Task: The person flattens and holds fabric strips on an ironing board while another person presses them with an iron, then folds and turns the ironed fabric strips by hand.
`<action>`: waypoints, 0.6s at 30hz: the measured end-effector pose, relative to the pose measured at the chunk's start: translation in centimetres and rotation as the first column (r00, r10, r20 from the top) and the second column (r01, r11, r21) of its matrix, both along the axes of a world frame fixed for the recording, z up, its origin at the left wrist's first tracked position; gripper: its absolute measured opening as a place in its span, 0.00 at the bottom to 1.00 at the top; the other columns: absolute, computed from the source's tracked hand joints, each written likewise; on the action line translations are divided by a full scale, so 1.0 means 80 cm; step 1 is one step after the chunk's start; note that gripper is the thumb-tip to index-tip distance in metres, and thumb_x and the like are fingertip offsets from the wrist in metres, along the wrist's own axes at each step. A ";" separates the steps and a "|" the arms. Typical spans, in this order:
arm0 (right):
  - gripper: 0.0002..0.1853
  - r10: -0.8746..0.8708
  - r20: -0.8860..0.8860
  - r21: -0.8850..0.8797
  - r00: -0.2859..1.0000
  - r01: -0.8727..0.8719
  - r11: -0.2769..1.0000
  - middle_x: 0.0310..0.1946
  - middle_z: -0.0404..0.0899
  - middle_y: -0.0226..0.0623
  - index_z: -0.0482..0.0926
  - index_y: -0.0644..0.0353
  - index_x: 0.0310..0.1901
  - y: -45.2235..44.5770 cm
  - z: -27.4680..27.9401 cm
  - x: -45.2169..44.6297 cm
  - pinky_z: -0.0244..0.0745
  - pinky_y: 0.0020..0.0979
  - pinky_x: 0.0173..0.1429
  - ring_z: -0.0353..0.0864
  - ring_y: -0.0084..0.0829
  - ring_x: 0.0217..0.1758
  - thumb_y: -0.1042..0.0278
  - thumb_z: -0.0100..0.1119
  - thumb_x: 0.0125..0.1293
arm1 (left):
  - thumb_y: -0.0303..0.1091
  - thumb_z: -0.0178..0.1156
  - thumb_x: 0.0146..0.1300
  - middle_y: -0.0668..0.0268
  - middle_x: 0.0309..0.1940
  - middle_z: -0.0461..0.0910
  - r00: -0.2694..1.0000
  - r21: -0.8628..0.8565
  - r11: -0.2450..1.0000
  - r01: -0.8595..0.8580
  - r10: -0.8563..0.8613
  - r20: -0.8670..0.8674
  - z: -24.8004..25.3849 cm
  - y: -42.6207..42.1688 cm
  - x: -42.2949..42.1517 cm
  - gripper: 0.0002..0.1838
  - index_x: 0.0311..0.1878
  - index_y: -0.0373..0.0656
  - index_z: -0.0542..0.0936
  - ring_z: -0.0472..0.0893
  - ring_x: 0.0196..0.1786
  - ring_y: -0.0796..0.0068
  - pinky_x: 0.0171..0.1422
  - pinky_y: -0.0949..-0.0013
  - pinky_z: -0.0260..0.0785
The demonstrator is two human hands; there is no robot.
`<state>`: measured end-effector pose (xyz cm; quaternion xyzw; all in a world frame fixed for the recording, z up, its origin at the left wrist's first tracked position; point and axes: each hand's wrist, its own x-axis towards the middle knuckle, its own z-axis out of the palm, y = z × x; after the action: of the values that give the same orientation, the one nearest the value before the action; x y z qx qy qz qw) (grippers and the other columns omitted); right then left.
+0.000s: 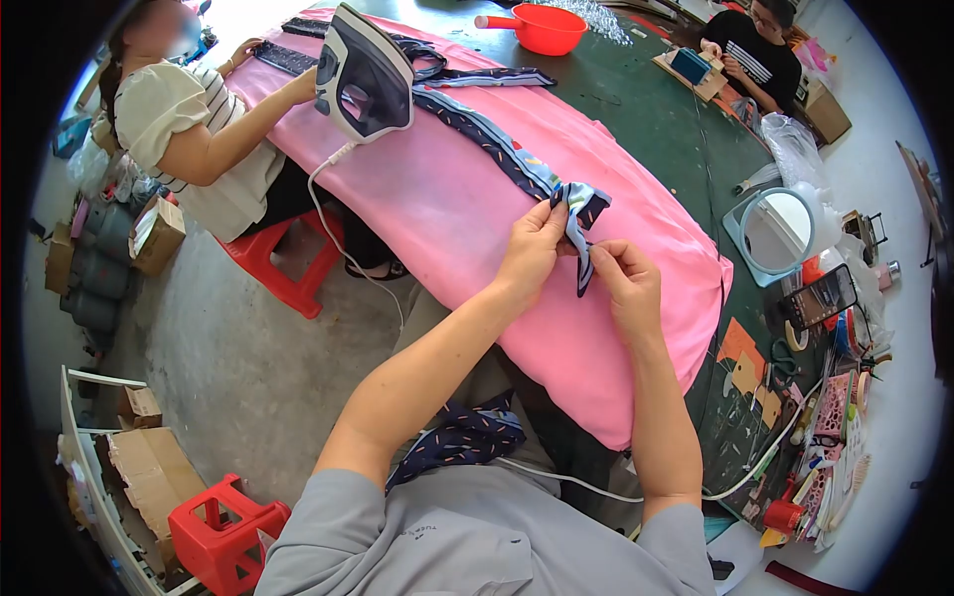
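My left hand (pixel 534 248) is closed on the end of a long fabric strip (pixel 492 147), navy with small coloured marks and a light-blue side. This end is bunched and folded at the fingertips. Just to the right, my right hand (pixel 628 281) pinches the pointed tip that hangs from it. The strip runs away from me across a pink cloth (pixel 626 368) covering the table. More navy patterned fabric (pixel 467 433) lies on my lap, partly hidden by my arm.
At the upper left, a seated co-worker (pixel 199 129) grips a steam iron (pixel 366 74), its cord hanging down. Another person (pixel 760 60) works at the far right. A red dipper (pixel 550 28), a round mirror (pixel 777 228) and scissors (pixel 785 360) lie on the green table (pixel 666 129). Red stools (pixel 224 531) stand leftward.
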<state>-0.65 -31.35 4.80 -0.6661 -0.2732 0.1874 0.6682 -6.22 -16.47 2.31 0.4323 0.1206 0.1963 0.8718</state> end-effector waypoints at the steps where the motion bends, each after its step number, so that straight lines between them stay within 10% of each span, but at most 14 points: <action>1: 0.07 -0.026 0.004 0.028 1.000 0.026 0.999 0.35 0.81 0.28 0.83 0.63 0.45 0.001 -0.001 0.000 0.70 0.18 0.45 0.74 0.17 0.37 0.70 0.60 0.75 | 0.40 0.52 0.81 0.66 0.42 0.83 1.000 -0.021 1.000 -0.001 0.001 0.016 0.001 0.000 -0.001 0.14 0.57 0.41 0.78 0.81 0.41 0.80 0.50 0.75 0.76; 9: 0.07 -0.239 0.001 0.052 0.971 0.239 0.970 0.35 0.78 0.26 0.79 0.61 0.44 0.003 -0.009 0.005 0.68 0.18 0.45 0.72 0.17 0.37 0.66 0.59 0.77 | 0.39 0.55 0.79 0.65 0.36 0.82 0.982 -0.310 0.933 -0.185 0.184 -0.033 0.024 -0.029 -0.017 0.13 0.52 0.38 0.78 0.82 0.37 0.79 0.45 0.77 0.77; 18: 0.09 -0.331 0.141 0.138 0.933 0.312 0.940 0.35 0.77 0.26 0.78 0.60 0.44 0.010 -0.001 -0.007 0.66 0.17 0.42 0.69 0.14 0.35 0.63 0.57 0.79 | 0.32 0.58 0.76 0.63 0.38 0.81 0.966 -0.177 0.965 0.192 -0.218 -0.141 0.016 -0.061 -0.038 0.09 0.51 0.35 0.78 0.81 0.37 0.78 0.44 0.77 0.77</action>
<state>-1.18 -30.57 4.69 -0.6759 -0.2240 0.0047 0.7021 -9.25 -21.33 3.60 0.3848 0.1600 0.0591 0.9071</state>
